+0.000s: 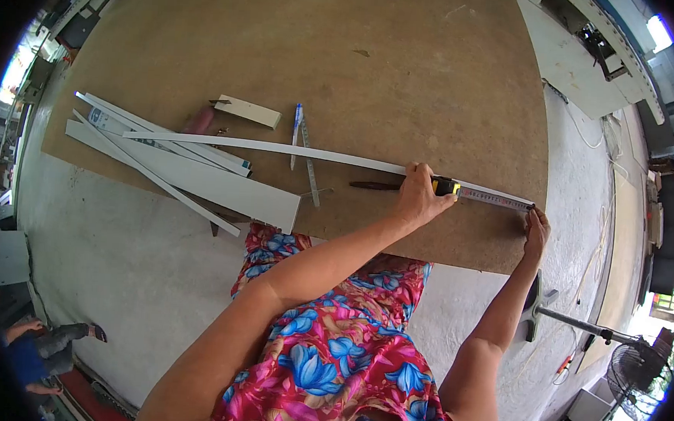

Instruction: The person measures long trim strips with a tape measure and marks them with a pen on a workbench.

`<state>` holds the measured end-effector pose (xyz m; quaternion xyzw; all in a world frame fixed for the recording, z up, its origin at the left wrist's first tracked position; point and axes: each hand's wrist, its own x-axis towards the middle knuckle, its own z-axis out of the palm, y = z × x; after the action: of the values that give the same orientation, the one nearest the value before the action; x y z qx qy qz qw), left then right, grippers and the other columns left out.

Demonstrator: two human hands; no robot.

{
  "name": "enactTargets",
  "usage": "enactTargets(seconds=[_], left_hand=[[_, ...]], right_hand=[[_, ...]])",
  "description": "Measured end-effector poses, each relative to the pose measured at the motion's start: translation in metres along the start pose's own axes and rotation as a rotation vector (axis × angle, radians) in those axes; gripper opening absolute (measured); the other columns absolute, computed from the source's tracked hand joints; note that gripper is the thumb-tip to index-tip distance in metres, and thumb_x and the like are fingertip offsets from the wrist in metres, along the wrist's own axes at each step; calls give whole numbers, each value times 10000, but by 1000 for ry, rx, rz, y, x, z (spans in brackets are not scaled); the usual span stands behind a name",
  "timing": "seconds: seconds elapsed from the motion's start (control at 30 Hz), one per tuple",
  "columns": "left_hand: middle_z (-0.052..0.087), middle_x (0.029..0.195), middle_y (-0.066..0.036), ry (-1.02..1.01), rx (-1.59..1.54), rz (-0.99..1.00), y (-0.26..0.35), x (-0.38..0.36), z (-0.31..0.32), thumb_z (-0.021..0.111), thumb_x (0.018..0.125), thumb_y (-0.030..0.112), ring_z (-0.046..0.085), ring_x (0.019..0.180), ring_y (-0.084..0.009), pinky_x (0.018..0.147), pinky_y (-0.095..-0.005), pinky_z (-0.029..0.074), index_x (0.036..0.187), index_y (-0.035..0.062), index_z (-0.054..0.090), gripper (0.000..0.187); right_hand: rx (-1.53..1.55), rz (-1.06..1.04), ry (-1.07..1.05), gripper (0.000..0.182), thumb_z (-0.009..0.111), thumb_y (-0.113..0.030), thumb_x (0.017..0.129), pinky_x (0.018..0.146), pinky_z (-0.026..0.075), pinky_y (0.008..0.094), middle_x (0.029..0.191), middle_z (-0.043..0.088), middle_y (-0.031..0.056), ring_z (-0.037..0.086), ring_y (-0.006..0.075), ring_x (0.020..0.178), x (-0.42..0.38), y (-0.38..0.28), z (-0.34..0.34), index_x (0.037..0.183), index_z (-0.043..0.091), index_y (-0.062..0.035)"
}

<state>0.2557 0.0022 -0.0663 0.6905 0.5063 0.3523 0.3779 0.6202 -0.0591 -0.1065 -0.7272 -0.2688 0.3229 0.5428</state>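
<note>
My left hand (421, 199) is closed on a yellow and black tape measure (445, 187), its fingers also touching a long thin white strip (317, 154). The blade (492, 198) is drawn out to the right along the strip. At the strip's right end, my right hand (536, 229) pinches the blade's tip against it. A dark slim tool (375, 186) lies just left of my left hand. Further left are a blue and white pen (296, 135), a metal ruler (310, 162) and a pile of white strips and panels (222, 188).
The brown board tabletop (361, 73) reaches far forward. A cream block (248, 112) and a reddish tool (200, 120) lie at its left. A standing fan (639, 372) is at the lower right. Another person (39, 350) shows at the lower left.
</note>
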Motion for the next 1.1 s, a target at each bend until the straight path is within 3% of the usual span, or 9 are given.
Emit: enactTargets(seconds=[0.2,0.3,0.43,0.6,0.7,0.83,1.03,1.1], left_hand=[[408,925,-199,-7,-42,47,-4,-1,0,710,701,390,409,921,-291,790,-415,408,974,-29,358,611],[415,973,-196,50,-50,98,0,-3,-4,738,675,323,448,934,-296,789,-394,440,1006,-30,379,602],[433,977,-206,-1,-111,10,18,-5,-25,727,676,349,476,931,-299,786,-391,446,1033,-45,386,631],[505,947,-233,8,-68,-79,18,-8,-54,720,668,370,555,880,-300,737,-387,476,1027,-65,432,634],[577,916,-201,1,-107,-223,23,-10,-91,731,660,394,590,840,-277,727,-343,477,992,-50,519,593],[589,896,-199,14,-50,-300,11,-14,-126,729,658,394,598,820,-259,707,-326,483,968,-57,529,583],[582,882,-161,4,-111,-327,-11,-23,-168,750,644,401,580,801,-191,682,-299,482,983,-51,533,605],[581,875,-157,60,-120,-309,-18,-26,-183,754,638,400,582,789,-189,673,-296,485,978,-50,530,607]], right_hand=[[56,-19,-104,226,605,-129,832,525,370,159,754,573,-28,491,37,625,-65,-37,56,1036,618,-31],[92,-15,-170,227,604,-122,829,541,383,167,752,572,-24,490,38,622,-85,-44,78,1032,620,-23],[157,-13,-143,244,626,-139,825,553,389,153,744,566,-28,483,17,633,-107,-51,104,1037,614,-19],[93,-141,-287,176,576,-82,843,675,384,189,817,587,-3,506,63,741,-125,-65,139,986,616,14],[105,-181,-358,166,577,-60,834,673,394,199,829,589,9,509,74,743,-139,-71,173,970,615,27],[77,-205,-398,146,582,-41,821,644,399,202,806,586,1,499,65,717,-157,-67,220,940,619,35],[76,-195,-478,166,588,-73,816,595,383,202,776,584,-2,488,60,690,-176,-74,255,933,625,38],[53,-173,-420,190,589,-92,812,593,379,201,777,585,1,489,66,688,-182,-89,254,943,627,40]])
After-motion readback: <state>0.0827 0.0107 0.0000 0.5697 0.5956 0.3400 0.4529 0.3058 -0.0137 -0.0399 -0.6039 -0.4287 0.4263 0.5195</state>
